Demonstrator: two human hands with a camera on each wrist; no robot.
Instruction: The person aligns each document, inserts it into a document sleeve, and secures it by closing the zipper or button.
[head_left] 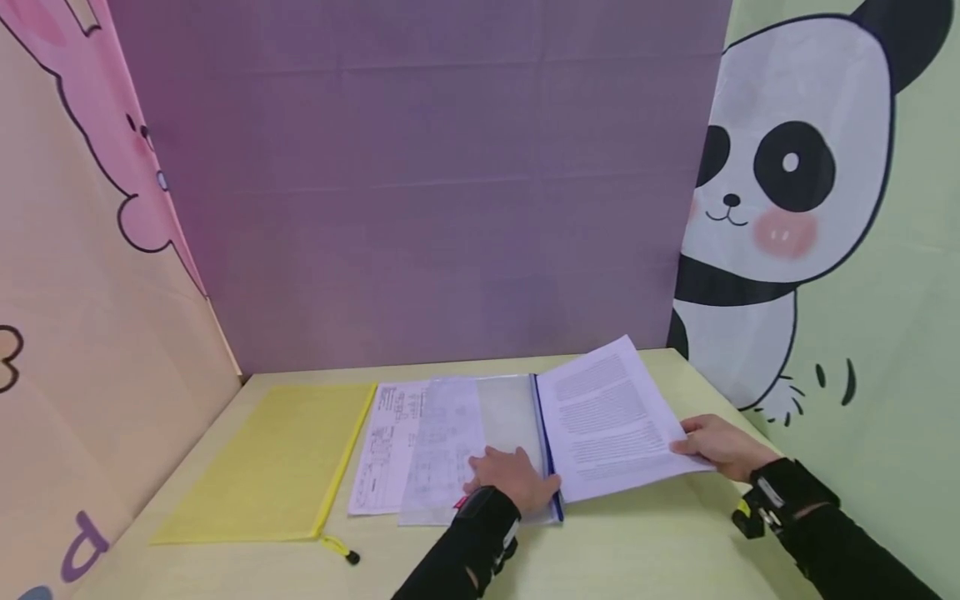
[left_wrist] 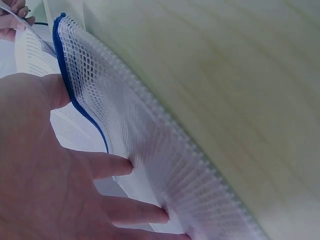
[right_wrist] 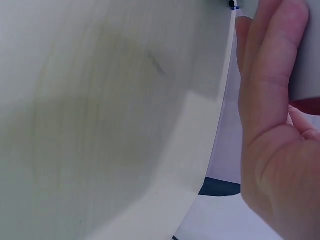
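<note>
A clear mesh zip pouch with a dark blue zip edge lies on the table, its opening facing right. My left hand rests on its near part, fingers spread over the mesh and thumb at the blue edge. With my right hand I pinch the right edge of some printed paper sheets, thumb on top. Their left side meets the pouch's blue opening, and their right side is raised off the table. Another printed sheet lies at the pouch's left, partly overlapped by it.
On the left of the pale table lies a yellow zip pouch, its cord pull toward the front. A purple panel stands behind the table. Printed side walls, one with a panda, close in both sides.
</note>
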